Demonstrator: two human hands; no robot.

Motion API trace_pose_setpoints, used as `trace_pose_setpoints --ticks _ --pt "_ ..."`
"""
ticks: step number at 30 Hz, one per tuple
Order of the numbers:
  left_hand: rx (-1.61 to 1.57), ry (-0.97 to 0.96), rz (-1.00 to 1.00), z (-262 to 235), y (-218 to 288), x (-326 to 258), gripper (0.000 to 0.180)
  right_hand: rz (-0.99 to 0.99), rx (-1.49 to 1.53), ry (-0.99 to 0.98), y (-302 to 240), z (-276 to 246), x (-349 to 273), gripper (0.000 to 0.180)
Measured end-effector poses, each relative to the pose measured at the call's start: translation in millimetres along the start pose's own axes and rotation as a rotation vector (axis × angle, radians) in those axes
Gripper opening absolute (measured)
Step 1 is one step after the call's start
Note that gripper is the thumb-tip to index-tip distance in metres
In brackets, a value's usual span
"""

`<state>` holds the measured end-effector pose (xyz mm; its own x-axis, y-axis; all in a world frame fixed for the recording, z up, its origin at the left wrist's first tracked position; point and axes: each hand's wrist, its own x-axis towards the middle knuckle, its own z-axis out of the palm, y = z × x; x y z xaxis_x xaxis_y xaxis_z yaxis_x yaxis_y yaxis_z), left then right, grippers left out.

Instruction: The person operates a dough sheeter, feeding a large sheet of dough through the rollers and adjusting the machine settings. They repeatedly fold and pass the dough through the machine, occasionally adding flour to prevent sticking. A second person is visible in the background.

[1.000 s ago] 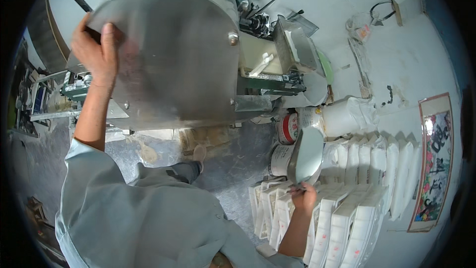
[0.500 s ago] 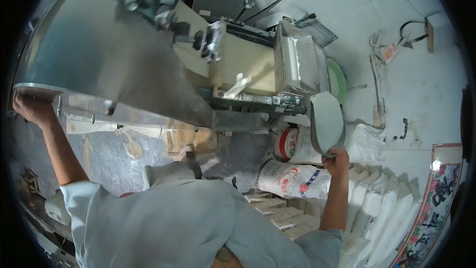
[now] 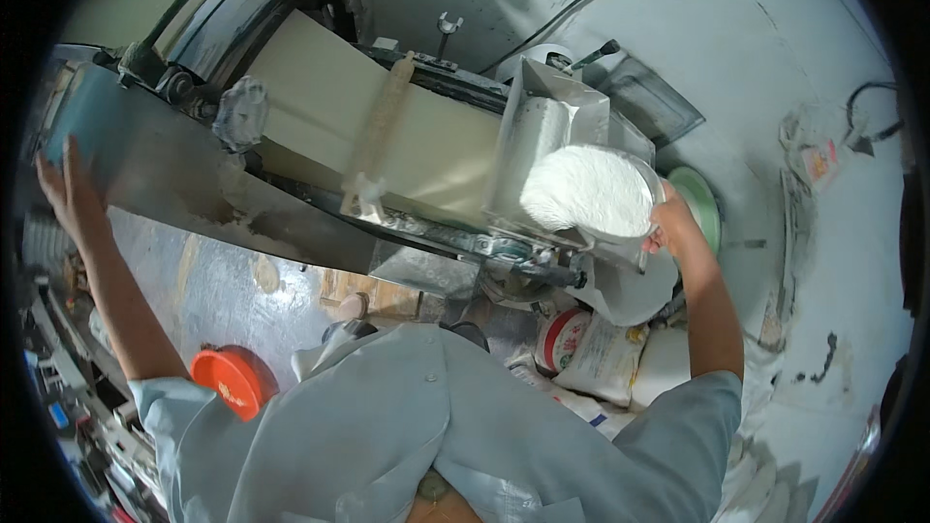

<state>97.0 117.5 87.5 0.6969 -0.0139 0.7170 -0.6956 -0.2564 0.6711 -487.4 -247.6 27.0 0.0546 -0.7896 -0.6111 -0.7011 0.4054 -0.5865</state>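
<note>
My right hand point(image 3: 670, 219) grips the rim of a metal scoop point(image 3: 647, 184) heaped with white flour point(image 3: 587, 186). The scoop is over the near side of a metal hopper point(image 3: 570, 87), and its flour reaches the hopper's inside; whether any is falling cannot be made out. At the far left, my left hand point(image 3: 73, 192) has its fingers spread against the curved metal panel point(image 3: 194, 174) of a machine. A wide pale dough sheet point(image 3: 329, 68) runs from the hopper along the machine, with a wooden rolling pin point(image 3: 381, 126) lying across it.
Below the hopper stand printed flour sacks point(image 3: 605, 358). A green round basin point(image 3: 696, 199) is behind my right hand, against the white wall. On the floor at left sits an orange basin point(image 3: 232, 380). A wooden board point(image 3: 387, 297) lies near my feet.
My right hand has raised the scoop from beside the sacks up to the hopper. My left hand has loosened from the panel's edge and spread its fingers. The view has shifted.
</note>
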Motion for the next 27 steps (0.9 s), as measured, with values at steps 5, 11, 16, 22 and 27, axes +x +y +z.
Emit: trace_pose_setpoints --ticks 5,11,16,22,27 --pt "1.036 0.118 0.292 6 -23 2 0.082 -0.112 -0.134 -0.107 -21 -22 49 0.064" --pt "1.115 0.139 0.346 14 -7 -5 0.08 -0.234 -0.179 -0.111 -53 -41 89 0.054" --pt "1.068 0.164 0.415 16 4 -9 0.079 -0.221 -0.245 -0.205 -61 -50 93 0.05" --pt "1.051 0.198 0.344 25 9 -16 0.08 -0.132 0.07 -0.268 -14 -65 109 0.061" --pt "1.008 0.29 0.452 29 17 -17 0.077 -0.039 0.448 -0.352 41 -35 128 0.067"
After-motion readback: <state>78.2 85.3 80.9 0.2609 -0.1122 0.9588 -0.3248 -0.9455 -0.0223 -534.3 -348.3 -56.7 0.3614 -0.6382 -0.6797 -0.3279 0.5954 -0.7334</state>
